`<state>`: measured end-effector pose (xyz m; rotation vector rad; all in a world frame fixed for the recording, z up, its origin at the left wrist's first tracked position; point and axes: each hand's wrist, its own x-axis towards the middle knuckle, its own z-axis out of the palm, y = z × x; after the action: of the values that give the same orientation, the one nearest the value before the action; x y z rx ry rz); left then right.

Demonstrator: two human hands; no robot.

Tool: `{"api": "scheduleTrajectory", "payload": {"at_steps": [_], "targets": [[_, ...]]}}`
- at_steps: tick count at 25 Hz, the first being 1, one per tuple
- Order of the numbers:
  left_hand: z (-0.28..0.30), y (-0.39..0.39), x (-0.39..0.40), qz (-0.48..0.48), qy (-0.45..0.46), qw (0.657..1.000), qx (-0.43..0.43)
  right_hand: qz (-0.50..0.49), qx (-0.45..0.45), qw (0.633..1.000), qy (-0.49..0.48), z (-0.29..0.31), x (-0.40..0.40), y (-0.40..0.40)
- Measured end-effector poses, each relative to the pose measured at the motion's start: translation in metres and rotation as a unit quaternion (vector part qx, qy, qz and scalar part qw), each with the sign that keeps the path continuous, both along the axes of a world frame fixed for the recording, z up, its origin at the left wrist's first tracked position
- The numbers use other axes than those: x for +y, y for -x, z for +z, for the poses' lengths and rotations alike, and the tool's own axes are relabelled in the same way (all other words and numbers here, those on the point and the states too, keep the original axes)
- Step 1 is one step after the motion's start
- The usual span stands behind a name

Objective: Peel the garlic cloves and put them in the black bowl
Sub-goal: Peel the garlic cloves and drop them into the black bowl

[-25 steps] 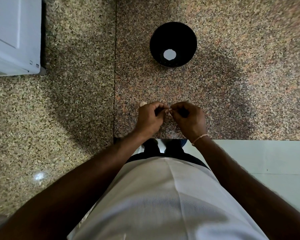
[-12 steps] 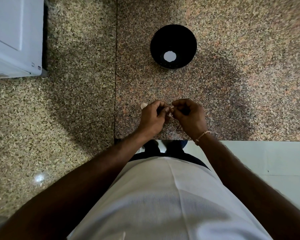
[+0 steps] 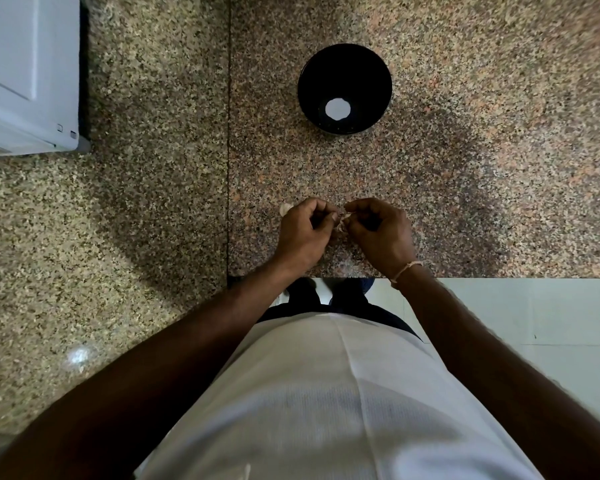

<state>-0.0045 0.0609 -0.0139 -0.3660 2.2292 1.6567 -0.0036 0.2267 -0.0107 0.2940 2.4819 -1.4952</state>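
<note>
Speckled granite table (image 3: 465, 202), brown-pink slab with a seam running away from the near edge; pale floor tile shows below that edge on the right. Person in a white shirt stands at the edge, both forearms reaching forward.

Step in hand, as I read it: peeling one clove, none delivered yet. Next move calls for stripping the remaining skin, then a forward reach to drop the clove into the bowl.

Left hand (image 3: 303, 233): fingers curled, thumb and forefinger tips pinched at the gap between the hands. Right hand (image 3: 381, 233): fingers also curled, tips pinched at the same spot, thin cord band at the wrist. Between the fingertips sits a small pale garlic clove with papery skin (image 3: 343, 226), mostly hidden. Both hands look closed on it, but which one carries it and which one pulls skin I cannot tell. Hands are close together, held just over the table near its edge.

Just beyond the left hand's knuckles, a second small pale piece (image 3: 285, 209) lies on the table; clove or loose skin, too small to tell.

Further out, well apart from the hands, round glossy black bowl (image 3: 312, 84) stands upright. White patch on its bottom looks like a light reflection rather than garlic, not certain.

Far left corner: white boxy appliance (image 3: 25, 74) on the table.
</note>
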Motion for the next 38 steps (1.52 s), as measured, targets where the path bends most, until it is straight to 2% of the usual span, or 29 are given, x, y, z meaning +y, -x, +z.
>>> {"api": "scheduleTrajectory", "payload": {"at_steps": [6,14,21,25,29,35,38], "targets": [[-0.010,-0.001,-0.002,0.010,0.074,0.997,0.010,-0.032,-0.029,0.999,0.021,0.000,0.008,0.002],[-0.013,0.000,0.000,0.013,0.113,0.993,0.014,-0.021,-0.026,0.999,-0.038,0.002,0.013,0.012],[-0.007,-0.001,-0.004,0.043,0.066,0.997,-0.011,0.078,0.020,0.987,-0.137,0.004,-0.001,0.038],[-0.001,-0.001,-0.008,0.065,0.084,0.994,-0.007,0.143,0.058,0.967,-0.202,0.000,-0.021,0.065],[0.003,-0.001,-0.013,0.074,0.102,0.992,-0.021,0.171,0.066,0.967,-0.176,-0.001,-0.026,0.077],[-0.001,-0.003,-0.009,0.038,0.143,0.987,-0.069,0.169,0.075,0.958,-0.221,0.007,0.013,0.048],[-0.002,0.001,0.002,0.011,0.163,0.985,-0.051,0.144,0.078,0.959,-0.232,-0.001,0.020,0.018]]}}
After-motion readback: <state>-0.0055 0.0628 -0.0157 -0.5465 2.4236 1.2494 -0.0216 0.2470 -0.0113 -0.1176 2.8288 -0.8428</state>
